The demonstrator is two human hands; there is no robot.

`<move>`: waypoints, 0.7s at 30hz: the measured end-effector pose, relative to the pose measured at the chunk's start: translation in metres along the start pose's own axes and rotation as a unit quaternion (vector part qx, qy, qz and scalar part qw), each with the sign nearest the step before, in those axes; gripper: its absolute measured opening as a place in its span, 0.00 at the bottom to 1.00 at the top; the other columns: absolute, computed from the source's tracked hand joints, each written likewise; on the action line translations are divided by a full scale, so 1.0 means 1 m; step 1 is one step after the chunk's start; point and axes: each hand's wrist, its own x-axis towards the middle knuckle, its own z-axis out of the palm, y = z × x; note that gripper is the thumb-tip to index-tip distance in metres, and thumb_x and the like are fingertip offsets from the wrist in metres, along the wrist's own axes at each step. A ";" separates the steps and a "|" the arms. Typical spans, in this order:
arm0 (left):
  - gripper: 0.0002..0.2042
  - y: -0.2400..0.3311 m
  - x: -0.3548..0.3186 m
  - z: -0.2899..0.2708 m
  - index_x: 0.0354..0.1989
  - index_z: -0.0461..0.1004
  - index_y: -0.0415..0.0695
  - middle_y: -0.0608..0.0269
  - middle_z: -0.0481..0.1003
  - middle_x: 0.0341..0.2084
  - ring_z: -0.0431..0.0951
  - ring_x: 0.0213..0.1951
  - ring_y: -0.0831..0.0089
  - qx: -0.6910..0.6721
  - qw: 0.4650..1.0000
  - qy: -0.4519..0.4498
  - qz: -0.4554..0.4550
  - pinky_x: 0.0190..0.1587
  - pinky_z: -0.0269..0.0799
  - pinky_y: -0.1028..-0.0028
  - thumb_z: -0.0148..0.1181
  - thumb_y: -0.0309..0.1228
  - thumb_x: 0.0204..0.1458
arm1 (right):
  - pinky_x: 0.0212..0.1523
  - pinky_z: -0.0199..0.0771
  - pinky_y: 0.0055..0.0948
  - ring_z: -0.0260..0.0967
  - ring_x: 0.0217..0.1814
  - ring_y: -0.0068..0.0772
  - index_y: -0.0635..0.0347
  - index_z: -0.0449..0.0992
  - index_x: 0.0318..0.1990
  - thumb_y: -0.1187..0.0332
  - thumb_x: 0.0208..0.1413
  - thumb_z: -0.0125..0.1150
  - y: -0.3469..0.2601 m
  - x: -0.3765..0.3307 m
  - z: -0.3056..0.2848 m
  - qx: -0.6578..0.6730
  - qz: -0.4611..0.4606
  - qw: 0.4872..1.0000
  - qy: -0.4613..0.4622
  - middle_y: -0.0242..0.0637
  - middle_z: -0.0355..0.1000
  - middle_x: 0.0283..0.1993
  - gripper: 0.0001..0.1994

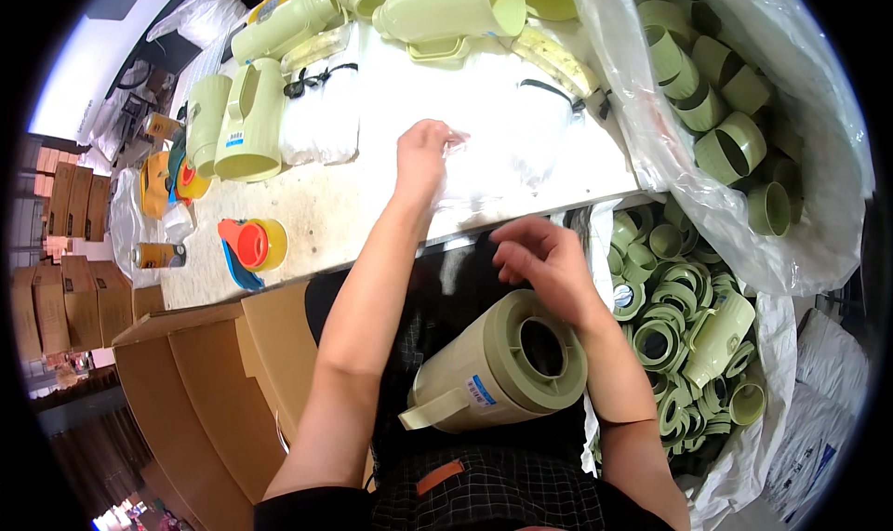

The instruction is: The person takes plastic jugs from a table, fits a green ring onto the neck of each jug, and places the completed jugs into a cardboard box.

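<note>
Plastic film [456, 140], thin and clear, is pinched in the left hand [421, 159] over the bench [326, 196]. Right hand [544, 259], loosely curled, hovers; a pale-green jug [458, 368] lies tilted just below it, toward the body. Other green jugs [456, 8] lie beyond the left hand.

Hands [421, 162]: two. Lap jug [445, 391]: one. Red-hubbed tape dispensers [251, 245]: two. Cans [158, 256]: two.

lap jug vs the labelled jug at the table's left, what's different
The lap jug turns its ringed end, with a dark hole, to the camera; the table jug shows its side. The lap jug looks larger in this view; the table jug looks smaller. Both are pale green with a handle and a blue-and-white label.
</note>
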 end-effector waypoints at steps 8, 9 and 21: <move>0.11 0.098 -0.132 0.013 0.29 0.75 0.36 0.62 0.79 0.30 0.74 0.37 0.81 -0.182 0.981 -0.052 -0.040 0.44 0.71 0.79 0.52 0.27 0.63 | 0.47 0.73 0.28 0.72 0.49 0.28 0.62 0.74 0.54 0.78 0.45 0.72 0.004 0.004 -0.003 -0.098 -0.142 0.969 0.178 0.40 0.75 0.50 0.26; 0.11 0.098 -0.139 0.013 0.30 0.75 0.36 0.63 0.79 0.30 0.75 0.36 0.81 -0.073 0.991 -0.106 -0.035 0.43 0.71 0.79 0.52 0.28 0.64 | 0.51 0.71 0.30 0.71 0.52 0.29 0.62 0.75 0.53 0.78 0.42 0.74 0.004 0.000 -0.003 -0.010 -0.133 0.987 0.086 0.41 0.74 0.51 0.26; 0.08 0.057 -0.152 -0.030 0.31 0.69 0.42 0.72 0.68 0.27 0.67 0.31 0.81 0.126 0.978 -0.134 -0.093 0.35 0.64 0.81 0.61 0.17 0.48 | 0.29 0.63 0.22 0.59 0.25 0.20 0.58 0.69 0.34 0.70 0.65 0.55 0.065 -0.012 -0.055 0.405 -0.106 0.858 0.298 0.29 0.67 0.28 0.06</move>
